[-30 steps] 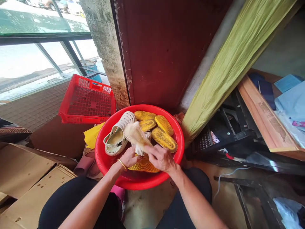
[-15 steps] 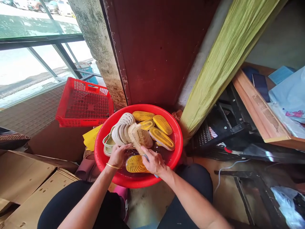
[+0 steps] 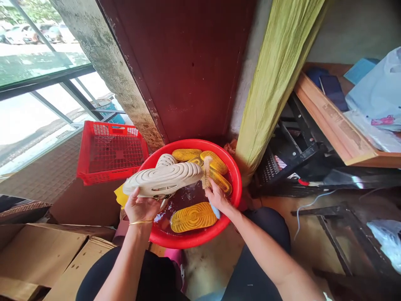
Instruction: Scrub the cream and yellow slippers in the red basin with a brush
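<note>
My left hand (image 3: pixel 141 207) grips a cream-white shoe (image 3: pixel 166 177) by its heel end, lifted over the red basin (image 3: pixel 194 241) with its ridged sole facing up. My right hand (image 3: pixel 217 195) is closed on a scrubbing brush (image 3: pixel 206 172) with tan bristles and a light blue handle, close to the shoe's right tip. Dark water fills the basin. A yellow sole (image 3: pixel 193 217) lies in it at the front, and several yellow soles rest at the back. Behind the held shoe, another white shoe (image 3: pixel 166 160) shows in part.
A red plastic crate (image 3: pixel 112 152) stands beyond the basin on the left. Cardboard boxes (image 3: pixel 44 251) are at the lower left. To the right hang a yellow-green curtain (image 3: pixel 266 92) and, further right, a wooden shelf (image 3: pixel 338 121) with bags.
The held shoe has been turned and raised, its sole now showing lengthwise. My right hand and the brush have moved right, off the middle of the sole. The view has shifted slightly.
</note>
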The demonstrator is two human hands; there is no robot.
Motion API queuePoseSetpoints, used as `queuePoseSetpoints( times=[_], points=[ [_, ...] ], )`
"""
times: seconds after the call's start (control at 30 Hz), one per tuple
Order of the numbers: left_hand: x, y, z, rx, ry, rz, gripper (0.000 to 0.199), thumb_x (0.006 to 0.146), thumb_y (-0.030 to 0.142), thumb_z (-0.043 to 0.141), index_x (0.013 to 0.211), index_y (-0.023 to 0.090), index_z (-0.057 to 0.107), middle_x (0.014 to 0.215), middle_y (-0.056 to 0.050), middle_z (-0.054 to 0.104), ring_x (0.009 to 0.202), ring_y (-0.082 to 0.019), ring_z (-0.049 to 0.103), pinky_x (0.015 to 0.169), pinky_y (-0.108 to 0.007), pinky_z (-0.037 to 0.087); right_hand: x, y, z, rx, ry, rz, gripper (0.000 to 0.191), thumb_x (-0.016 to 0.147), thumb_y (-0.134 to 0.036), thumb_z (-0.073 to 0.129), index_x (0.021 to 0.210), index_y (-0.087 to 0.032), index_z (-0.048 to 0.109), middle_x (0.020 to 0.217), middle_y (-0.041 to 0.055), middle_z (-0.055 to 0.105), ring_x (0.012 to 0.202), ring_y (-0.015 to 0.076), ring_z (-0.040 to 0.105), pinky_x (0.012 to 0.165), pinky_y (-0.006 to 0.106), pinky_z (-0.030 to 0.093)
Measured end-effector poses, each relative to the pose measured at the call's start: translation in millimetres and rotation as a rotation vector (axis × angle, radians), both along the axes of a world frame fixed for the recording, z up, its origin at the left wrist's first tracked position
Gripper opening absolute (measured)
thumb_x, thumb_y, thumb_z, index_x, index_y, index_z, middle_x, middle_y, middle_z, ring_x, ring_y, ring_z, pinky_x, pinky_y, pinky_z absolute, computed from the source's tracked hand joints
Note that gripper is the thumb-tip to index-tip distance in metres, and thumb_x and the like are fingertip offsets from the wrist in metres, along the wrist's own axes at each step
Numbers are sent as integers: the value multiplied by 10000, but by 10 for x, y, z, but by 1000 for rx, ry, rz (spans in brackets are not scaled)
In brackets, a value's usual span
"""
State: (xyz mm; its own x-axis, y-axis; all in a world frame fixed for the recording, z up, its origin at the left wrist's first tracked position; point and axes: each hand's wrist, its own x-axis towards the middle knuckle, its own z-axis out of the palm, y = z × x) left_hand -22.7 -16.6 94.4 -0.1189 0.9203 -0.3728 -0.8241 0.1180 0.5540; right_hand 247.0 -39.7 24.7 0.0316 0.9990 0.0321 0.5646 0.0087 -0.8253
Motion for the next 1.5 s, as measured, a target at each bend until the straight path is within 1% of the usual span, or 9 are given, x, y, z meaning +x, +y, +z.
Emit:
queuePoseSetpoints(
  times=[0.1, 0.23, 0.53, 0.7, 0.87, 1.0, 1.17, 1.33, 1.5],
  points=[
    [79, -34, -101, 1, -118, -34, 332, 873, 357, 593, 1171, 254, 697, 1043, -91, 793, 914, -262, 749, 835, -452, 610, -92, -6, 13, -6, 281, -7, 531, 954, -294, 453, 1464, -147, 459, 770, 23, 741, 721, 197, 709, 724, 317, 575],
    [152, -76, -185, 61, -179, -67, 369, 896, 364, 585, 1238, 262, 674, 1079, -92, 789, 913, -242, 748, 886, -460, 592, -177, -10, 96, -45, 528, -57, 639, 931, -420, 512, 1522, -225, 366, 881, 30, 764, 568, 162, 654, 521, 269, 545],
    [130, -33, -166, 104, -252, -89, 380, 962, 402, 530, 1299, 274, 649, 1133, -97, 781, 1076, -248, 725, 958, -433, 570, -179, -2, 226, -87, 601, -7, 665, 914, -444, 542, 1528, -245, 384, 822, -2, 744, 467, 115, 576, 436, 216, 489],
    [98, 82, -32, 96, -247, 18, 367, 1000, 434, 448, 1255, 277, 661, 1054, -69, 788, 1088, -226, 720, 1003, -446, 555, -62, 71, 212, -120, 326, -61, 630, 961, -338, 504, 1568, -253, 358, 912, 23, 755, 532, 142, 637, 513, 254, 543],
    [90, 196, 68, 51, -177, 120, 451, 991, 552, 426, 1229, 251, 663, 1047, -92, 771, 1104, -254, 710, 1060, -514, 519, 303, 212, 246, -115, -335, -160, 755, 937, -183, 544, 1637, -188, 260, 1203, 144, 734, 988, 260, 722, 869, 352, 570],
    [128, 335, 96, -56, -74, 104, 420, 1000, 554, 453, 1201, 250, 663, 976, -74, 763, 1027, -245, 728, 1016, -514, 556, 484, 280, 198, -168, -582, -203, 765, 925, -163, 566, 1618, -92, 250, 1221, 189, 716, 1088, 283, 686, 935, 358, 529],
    [333, 499, -59, -131, 165, 40, 267, 1024, 398, 531, 1153, 223, 686, 939, -38, 757, 872, -160, 733, 951, -370, 596, 469, 238, 109, -201, -654, -107, 357, 940, -252, 590, 1279, -155, 642, 1300, 180, 653, 1238, 299, 588, 1056, 362, 439],
    [401, 562, -224, -113, 312, -42, 259, 969, 351, 649, 1212, 264, 672, 1111, -50, 751, 976, -159, 726, 1010, -365, 552, 484, 266, 79, -299, -583, -131, 331, 953, -266, 563, 1244, -127, 638, 1318, 192, 643, 1221, 268, 610, 1027, 321, 438],
    [428, 468, -339, -154, 407, -267, 289, 941, 407, 679, 1181, 245, 672, 1244, -88, 721, 1089, -209, 711, 997, -382, 527, 501, 291, 42, -372, -468, -142, 270, 931, -274, 583, 1172, -170, 650, 1171, 147, 731, 1092, 258, 685, 834, 293, 482]
  ],
)
